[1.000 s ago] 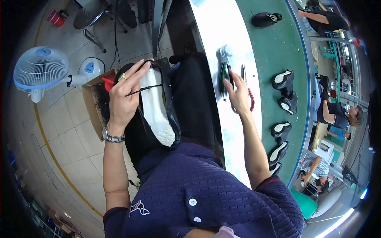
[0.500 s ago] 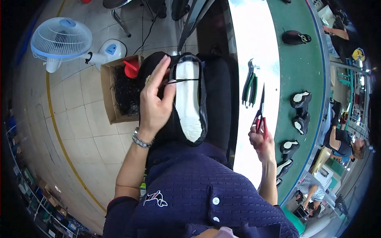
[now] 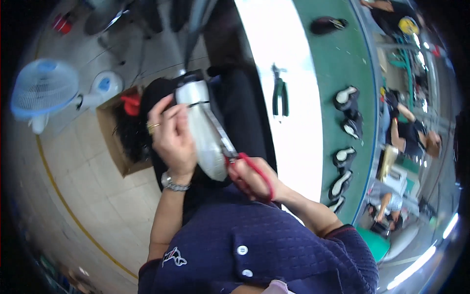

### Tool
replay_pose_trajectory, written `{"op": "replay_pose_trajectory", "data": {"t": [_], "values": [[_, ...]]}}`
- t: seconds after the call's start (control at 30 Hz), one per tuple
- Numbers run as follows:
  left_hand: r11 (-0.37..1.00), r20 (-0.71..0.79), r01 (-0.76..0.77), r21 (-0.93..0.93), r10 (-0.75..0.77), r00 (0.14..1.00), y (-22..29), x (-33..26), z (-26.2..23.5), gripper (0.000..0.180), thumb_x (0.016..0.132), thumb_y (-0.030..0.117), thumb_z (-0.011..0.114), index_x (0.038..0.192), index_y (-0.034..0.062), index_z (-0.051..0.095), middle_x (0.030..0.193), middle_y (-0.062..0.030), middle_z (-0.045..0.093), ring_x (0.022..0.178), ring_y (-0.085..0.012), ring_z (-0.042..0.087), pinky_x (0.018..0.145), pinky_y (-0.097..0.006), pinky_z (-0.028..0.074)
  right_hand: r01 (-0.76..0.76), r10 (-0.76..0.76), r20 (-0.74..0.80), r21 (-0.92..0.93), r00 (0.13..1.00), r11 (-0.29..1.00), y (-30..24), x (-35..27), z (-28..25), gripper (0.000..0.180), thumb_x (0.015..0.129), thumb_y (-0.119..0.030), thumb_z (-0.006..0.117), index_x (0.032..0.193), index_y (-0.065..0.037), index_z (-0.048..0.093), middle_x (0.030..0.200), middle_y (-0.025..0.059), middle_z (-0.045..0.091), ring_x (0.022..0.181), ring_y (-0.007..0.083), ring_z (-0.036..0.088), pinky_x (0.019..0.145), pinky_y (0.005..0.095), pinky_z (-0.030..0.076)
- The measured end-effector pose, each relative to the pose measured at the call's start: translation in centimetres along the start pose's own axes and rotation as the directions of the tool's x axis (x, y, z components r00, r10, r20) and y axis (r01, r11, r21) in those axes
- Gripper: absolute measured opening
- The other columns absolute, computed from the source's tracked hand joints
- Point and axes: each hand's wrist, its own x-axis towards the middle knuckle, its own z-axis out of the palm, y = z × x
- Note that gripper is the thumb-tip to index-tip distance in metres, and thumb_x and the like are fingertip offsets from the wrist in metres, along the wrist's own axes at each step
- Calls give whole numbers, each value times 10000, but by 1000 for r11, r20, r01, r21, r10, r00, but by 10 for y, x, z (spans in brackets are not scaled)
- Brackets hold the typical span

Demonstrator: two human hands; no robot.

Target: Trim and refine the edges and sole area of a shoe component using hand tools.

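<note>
On my lap lies a black shoe upper with a long white sole [image 3: 199, 122] facing up. A thin black strap [image 3: 198, 104] crosses it near the far end. My left hand [image 3: 172, 142] is closed at the shoe's left edge, its fingertips at the strap's left end; blur hides part of this grip. In my right hand [image 3: 252, 179] are scissors with red handles [image 3: 267, 183]. Their metal blades lie slantwise over the sole, tips pointing up at the strap. From this angle I cannot tell whether the tips touch it.
Green-handled pliers [image 3: 280, 95] lie on the white bench top [image 3: 301, 142] to my right. Beyond it, several black shoes [image 3: 345, 157] rest on a green surface [image 3: 338, 63]. A cardboard box [image 3: 110, 142] with black scraps and a fan [image 3: 46, 88] stand on the left. Other people work at far right.
My right hand has brought the scissors from over the white bench to the sole on my lap. My left fingers have curled in at the strap. The whole view has shifted.
</note>
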Motion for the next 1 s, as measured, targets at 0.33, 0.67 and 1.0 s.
{"op": "replay_pose_trajectory", "data": {"t": [0.33,0.67,1.0], "values": [[894,22,-343,287,352,936,0,0,-5,110,947,38,571,957,-8,671,931,-93,697,887,-269,632,783,-363,511,295,-382,-466,-250,798,922,33,-14,-36,336,876,-266,732,741,-19,547,593,-26,422,597,56,395,526,275,354],[924,-365,-381,-36,342,866,35,30,-90,294,1036,160,440,1021,-96,583,896,-172,664,714,-201,645,630,-283,573,-289,-474,-866,-501,160,816,157,-9,-156,529,760,-390,764,1081,12,641,928,179,677,869,334,653,747,424,507],[936,152,-36,349,-19,988,-100,29,-55,476,1017,263,479,1427,27,425,1432,-212,450,1205,-354,541,968,-405,480,4,-711,-697,-714,89,700,74,64,-172,465,821,-267,716,1182,-2,592,1172,200,577,1072,358,578,926,408,472]]}}
